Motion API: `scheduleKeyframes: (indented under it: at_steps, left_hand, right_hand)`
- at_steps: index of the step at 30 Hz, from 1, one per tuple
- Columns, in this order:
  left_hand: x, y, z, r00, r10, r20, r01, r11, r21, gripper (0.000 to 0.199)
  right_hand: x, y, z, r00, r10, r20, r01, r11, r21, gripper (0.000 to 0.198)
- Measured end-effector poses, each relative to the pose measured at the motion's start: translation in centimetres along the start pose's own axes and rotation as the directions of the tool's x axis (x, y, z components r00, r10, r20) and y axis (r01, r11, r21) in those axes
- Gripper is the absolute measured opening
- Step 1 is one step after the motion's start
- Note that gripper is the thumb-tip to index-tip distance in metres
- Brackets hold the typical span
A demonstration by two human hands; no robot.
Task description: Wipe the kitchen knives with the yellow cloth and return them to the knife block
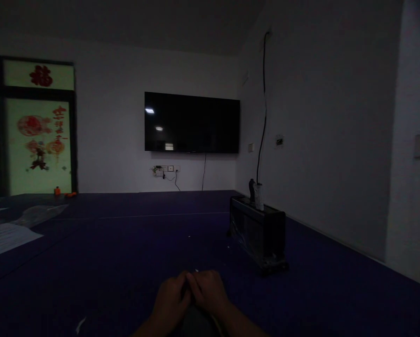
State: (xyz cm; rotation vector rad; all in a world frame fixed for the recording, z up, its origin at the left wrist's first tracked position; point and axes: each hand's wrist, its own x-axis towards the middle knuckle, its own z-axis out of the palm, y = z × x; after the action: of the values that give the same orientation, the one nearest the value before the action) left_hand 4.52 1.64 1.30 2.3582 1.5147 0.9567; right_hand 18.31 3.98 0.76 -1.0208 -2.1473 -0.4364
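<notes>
At the bottom centre of the head view, my left hand [171, 297] and my right hand [210, 290] are side by side, knuckles up and touching. Both are closed, with the fingers curled down out of sight and the thumbs toward each other. Just below them, between the wrists, is a dark greyish shape [196, 323]; the dim light hides its kind. Whether the fingers grip it or anything else cannot be made out.
A black box-shaped unit on small feet [257, 231] stands right of my hands on the dark blue floor [126, 262], with bottle-like items on top. Papers [10, 238] and clear plastic [41, 214] lie left. A television [192, 124] hangs ahead; a cable [264, 93] runs down the right wall.
</notes>
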Motion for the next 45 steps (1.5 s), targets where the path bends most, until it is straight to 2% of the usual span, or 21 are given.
scheduleKeyframes:
  at_steps: [8,13,16,18,21,24,26,28,29,30,32,33,35,36,38,39,41,42,43,44,45]
  left_hand:
    - [0.0,-0.1,0.1,1.0,-0.001,0.02,0.001,1.0,0.029,0.026]
    - [-0.1,0.0,0.0,0.999,0.038,0.003,-0.037,0.998,-0.053,0.029]
    - [0.0,-0.2,-0.2,0.999,0.021,-0.032,-0.024,0.994,-0.109,0.032]
    - [0.1,-0.5,-0.3,0.998,-0.026,-0.062,0.017,0.988,-0.151,0.036]
    - [0.5,-0.8,-0.4,0.985,-0.124,-0.118,0.099,0.976,-0.196,0.039]
    - [0.7,-0.8,-0.5,0.976,-0.179,-0.128,0.145,0.961,-0.237,0.04]
    - [0.7,-0.5,-0.6,0.979,-0.176,-0.103,0.147,0.959,-0.241,0.041]
    - [0.6,-0.2,-0.7,0.985,-0.155,-0.072,0.135,0.964,-0.23,0.041]
    - [0.5,0.0,-0.8,0.987,-0.149,-0.063,0.132,0.966,-0.221,0.04]
    - [0.5,0.1,-0.8,0.987,-0.149,-0.059,0.134,0.969,-0.208,0.04]
    - [0.4,0.4,-0.7,0.987,-0.15,-0.058,0.138,0.975,-0.176,0.038]
    - [0.4,0.5,-0.7,0.987,-0.147,-0.057,0.137,0.978,-0.161,0.038]
    - [0.3,0.6,-0.7,0.99,-0.132,-0.049,0.124,0.982,-0.145,0.037]
    - [0.3,0.6,-0.6,0.991,-0.127,-0.042,0.12,0.983,-0.14,0.037]
    - [0.3,0.5,-0.6,0.992,-0.118,-0.037,0.112,0.985,-0.128,0.037]
    - [0.2,0.5,-0.5,0.993,-0.113,-0.035,0.108,0.987,-0.121,0.037]
    - [0.2,0.5,-0.6,0.994,-0.103,-0.034,0.099,0.989,-0.114,0.037]
    - [0.2,0.5,-0.6,0.994,-0.099,-0.036,0.094,0.989,-0.116,0.037]
    - [0.2,0.5,-0.6,0.995,-0.094,-0.037,0.089,0.989,-0.118,0.037]
    - [0.2,0.5,-0.7,0.995,-0.091,-0.04,0.086,0.989,-0.118,0.037]
    - [0.2,0.6,-0.7,0.995,-0.086,-0.04,0.081,0.99,-0.118,0.037]
  right_hand:
    - [-0.1,0.1,0.1,1.0,0.019,0.004,-0.02,1.0,0.023,0.067]
    - [-0.1,0.4,0.2,0.999,0.025,0.026,-0.027,0.998,0.063,0.069]
    - [0.5,0.8,-0.8,0.99,0.016,0.141,-0.037,0.988,0.149,0.07]
    - [1.3,0.9,-2.2,0.947,-0.009,0.32,-0.064,0.973,0.22,0.068]
    - [2.6,0.2,-4.6,0.82,-0.062,0.569,-0.09,0.968,0.236,0.049]
    - [3.8,-1.2,-6.8,0.719,-0.155,0.677,0.041,0.982,0.182,0.021]
    - [4.6,-1.7,-8.4,0.663,-0.16,0.731,0.089,0.987,0.135,0.009]
    - [5.3,-1.4,-10.5,0.637,-0.09,0.766,0.031,0.995,0.092,0.005]
    - [5.5,-0.9,-11.9,0.651,-0.043,0.758,-0.017,0.997,0.071,0.005]
    - [5.7,-0.1,-13.5,0.677,0.006,0.736,-0.066,0.996,0.053,0.005]
    - [5.8,2.0,-17.2,0.778,0.169,0.605,-0.217,0.976,0.006,0.007]
    - [5.7,3.3,-19.1,0.801,0.252,0.544,-0.291,0.957,-0.015,0.009]
    - [5.2,5.7,-22.6,0.791,0.454,0.41,-0.44,0.888,-0.134,0.008]
    - [4.9,6.9,-24.0,0.769,0.531,0.356,-0.493,0.847,-0.197,0.005]
    - [4.0,9.0,-25.9,0.762,0.587,0.273,-0.515,0.805,-0.293,0.01]
    - [3.5,9.9,-26.3,0.749,0.61,0.258,-0.535,0.787,-0.309,0.011]
    - [2.7,11.4,-25.8,0.683,0.66,0.312,-0.604,0.751,-0.266,0.007]
    - [2.3,11.9,-25.1,0.623,0.689,0.37,-0.651,0.719,-0.243,0.009]
    - [2.1,12.4,-24.2,0.528,0.733,0.429,-0.727,0.651,-0.218,0.009]
    - [1.9,12.8,-23.1,0.484,0.749,0.452,-0.753,0.62,-0.221,0.01]
    - [1.9,13.1,-22.1,0.462,0.755,0.465,-0.765,0.604,-0.223,0.012]
